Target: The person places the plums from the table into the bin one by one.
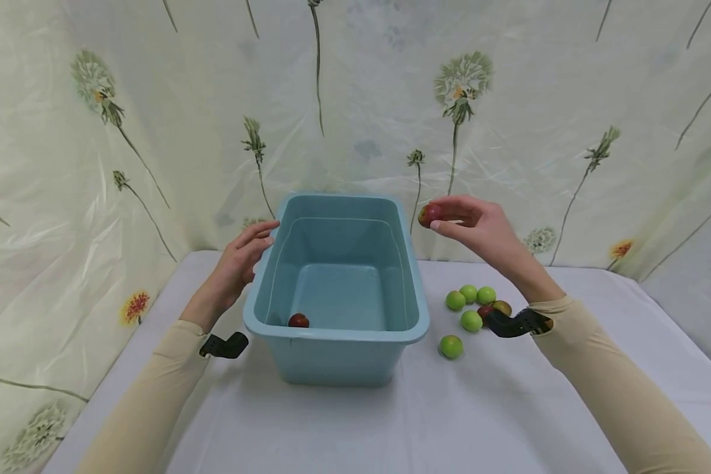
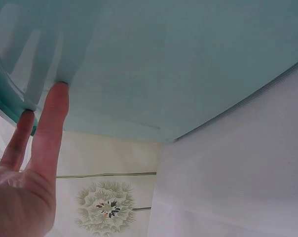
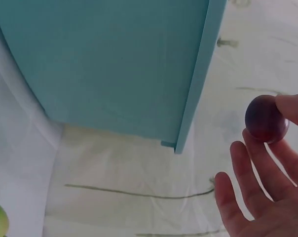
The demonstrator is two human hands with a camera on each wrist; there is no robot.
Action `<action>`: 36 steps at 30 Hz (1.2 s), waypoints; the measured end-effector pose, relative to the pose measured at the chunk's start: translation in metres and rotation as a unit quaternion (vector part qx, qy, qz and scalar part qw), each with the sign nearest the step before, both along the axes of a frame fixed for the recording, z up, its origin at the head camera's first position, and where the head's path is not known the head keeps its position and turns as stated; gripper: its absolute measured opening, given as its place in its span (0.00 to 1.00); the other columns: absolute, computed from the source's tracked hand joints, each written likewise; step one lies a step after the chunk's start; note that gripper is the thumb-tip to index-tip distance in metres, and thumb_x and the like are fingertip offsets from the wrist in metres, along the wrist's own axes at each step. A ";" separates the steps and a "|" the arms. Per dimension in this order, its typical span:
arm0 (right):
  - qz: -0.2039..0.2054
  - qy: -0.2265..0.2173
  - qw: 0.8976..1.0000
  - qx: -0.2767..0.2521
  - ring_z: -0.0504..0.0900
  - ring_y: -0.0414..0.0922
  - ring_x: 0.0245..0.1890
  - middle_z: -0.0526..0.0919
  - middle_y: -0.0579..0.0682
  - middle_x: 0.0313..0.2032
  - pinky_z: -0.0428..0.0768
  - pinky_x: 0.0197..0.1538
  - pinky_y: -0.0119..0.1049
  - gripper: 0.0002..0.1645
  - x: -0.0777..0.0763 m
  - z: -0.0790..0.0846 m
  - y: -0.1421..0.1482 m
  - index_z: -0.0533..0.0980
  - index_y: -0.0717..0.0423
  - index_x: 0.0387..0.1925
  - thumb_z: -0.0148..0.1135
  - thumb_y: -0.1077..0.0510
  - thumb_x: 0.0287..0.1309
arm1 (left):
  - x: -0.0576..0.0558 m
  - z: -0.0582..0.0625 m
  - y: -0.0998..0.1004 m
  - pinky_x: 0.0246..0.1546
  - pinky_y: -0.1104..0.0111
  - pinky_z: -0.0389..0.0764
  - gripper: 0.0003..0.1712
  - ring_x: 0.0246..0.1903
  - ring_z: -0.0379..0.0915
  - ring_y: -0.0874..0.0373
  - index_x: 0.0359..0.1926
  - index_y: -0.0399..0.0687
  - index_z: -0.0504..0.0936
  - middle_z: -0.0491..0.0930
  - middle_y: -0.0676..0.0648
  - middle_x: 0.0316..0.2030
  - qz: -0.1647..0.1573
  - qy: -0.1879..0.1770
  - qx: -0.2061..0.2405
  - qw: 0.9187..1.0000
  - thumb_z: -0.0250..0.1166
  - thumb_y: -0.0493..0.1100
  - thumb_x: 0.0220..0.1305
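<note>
My right hand (image 1: 484,232) pinches a small red plum (image 1: 428,214) between thumb and fingers, raised beside the right rim of a blue plastic tub (image 1: 338,334). In the right wrist view the plum (image 3: 265,118) looks dark and oval, apart from the tub's outer wall (image 3: 114,69). My left hand (image 1: 235,266) is at the tub's left side. Its fairly straight fingers (image 2: 51,118) touch the outer wall under the rim in the left wrist view. Inside the tub, one red fruit (image 1: 299,320) lies near the front wall, partly hidden by the rim.
Right of the tub, several green fruits (image 1: 471,321) and a few reddish ones (image 1: 501,307) lie on the white tablecloth (image 1: 332,428). My right wrist's black camera mount (image 1: 517,324) partly covers them. A dandelion-print sheet (image 1: 355,99) hangs behind the table.
</note>
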State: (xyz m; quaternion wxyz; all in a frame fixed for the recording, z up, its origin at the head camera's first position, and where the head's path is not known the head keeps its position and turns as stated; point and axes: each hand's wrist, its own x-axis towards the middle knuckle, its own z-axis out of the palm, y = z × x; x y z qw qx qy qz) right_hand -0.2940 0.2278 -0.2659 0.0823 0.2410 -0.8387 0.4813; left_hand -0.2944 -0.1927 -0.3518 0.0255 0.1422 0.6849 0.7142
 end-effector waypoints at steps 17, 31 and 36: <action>0.061 0.035 0.997 0.028 0.80 0.43 0.49 0.83 0.51 0.50 0.79 0.48 0.33 0.24 -0.008 0.011 -0.035 0.77 0.54 0.59 0.68 0.58 0.61 | 0.000 0.001 0.002 0.46 0.56 0.79 0.27 0.65 0.63 0.48 0.69 0.57 0.68 0.65 0.48 0.66 0.012 0.001 -0.017 1.000 0.55 0.55 0.72; 0.086 0.038 0.993 0.074 0.79 0.39 0.48 0.83 0.45 0.47 0.78 0.50 0.40 0.22 -0.019 0.014 -0.057 0.79 0.50 0.56 0.69 0.51 0.61 | -0.001 0.000 0.002 0.45 0.58 0.80 0.27 0.64 0.64 0.48 0.69 0.57 0.68 0.65 0.48 0.66 0.012 0.000 -0.015 1.000 0.55 0.55 0.72; 0.105 0.031 0.989 0.097 0.79 0.40 0.48 0.83 0.44 0.47 0.77 0.51 0.42 0.21 -0.024 0.013 -0.066 0.79 0.49 0.55 0.68 0.51 0.61 | -0.002 0.000 0.001 0.44 0.58 0.81 0.27 0.64 0.64 0.48 0.69 0.57 0.68 0.65 0.47 0.65 0.011 -0.001 -0.012 1.000 0.55 0.54 0.73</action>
